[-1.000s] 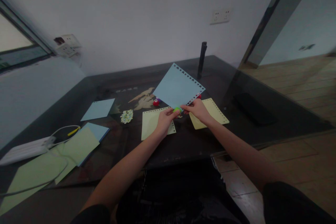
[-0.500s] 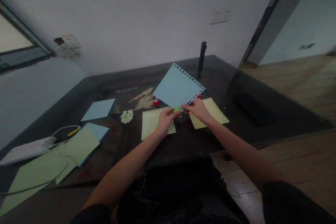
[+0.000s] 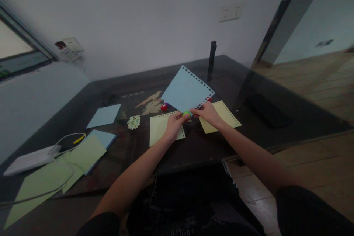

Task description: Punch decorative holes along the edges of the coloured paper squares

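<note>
A small green punch (image 3: 187, 113) is pinched between the thumb and fingers of the left hand (image 3: 173, 123), which are closed around it; whether it is being squeezed cannot be told. The near corner of a blue sheet (image 3: 186, 90) is met by the punch, and the sheet's lower right edge appears to be pinched by the thumb and forefinger of the right hand (image 3: 209, 113), just beside the punch.

From the grip, the blue sheet is spread towards 12 o'clock, tilted up above the table (image 3: 199, 147). No long axis is clearly shown by it, since it is nearly square; it is turned like a diamond, with one corner pointed to 12. The upper right edge is lined with holes, and holes are also seen on the lower right edge, which is run from the right corner back to the grip. That edge is lain nearer to the right hand.

Farther out, a red ball (image 3: 164, 107) is seen at 10 o'clock, a pale sheet (image 3: 159, 129) at 8, partly covered by the left hand, and a yellow sheet (image 3: 224, 116) at 3. Paper scraps (image 3: 134, 122) are heaped at 9.
</note>
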Demonstrator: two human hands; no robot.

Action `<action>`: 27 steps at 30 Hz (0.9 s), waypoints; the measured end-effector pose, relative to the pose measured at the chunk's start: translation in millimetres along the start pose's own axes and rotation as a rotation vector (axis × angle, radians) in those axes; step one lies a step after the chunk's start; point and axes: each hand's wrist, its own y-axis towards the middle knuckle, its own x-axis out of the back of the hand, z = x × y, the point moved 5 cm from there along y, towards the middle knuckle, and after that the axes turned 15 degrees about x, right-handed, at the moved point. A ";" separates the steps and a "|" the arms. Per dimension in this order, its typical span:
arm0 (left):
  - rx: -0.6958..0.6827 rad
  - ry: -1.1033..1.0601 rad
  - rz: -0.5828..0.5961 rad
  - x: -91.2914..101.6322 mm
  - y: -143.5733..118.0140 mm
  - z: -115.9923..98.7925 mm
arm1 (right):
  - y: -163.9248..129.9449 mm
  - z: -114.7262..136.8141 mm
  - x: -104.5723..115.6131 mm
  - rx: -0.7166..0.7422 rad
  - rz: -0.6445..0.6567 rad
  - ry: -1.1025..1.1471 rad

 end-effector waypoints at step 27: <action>0.233 -0.048 0.063 1.9 -7.1 -4.4 | 2.1 -5.1 4.6 -0.057 -0.047 0.073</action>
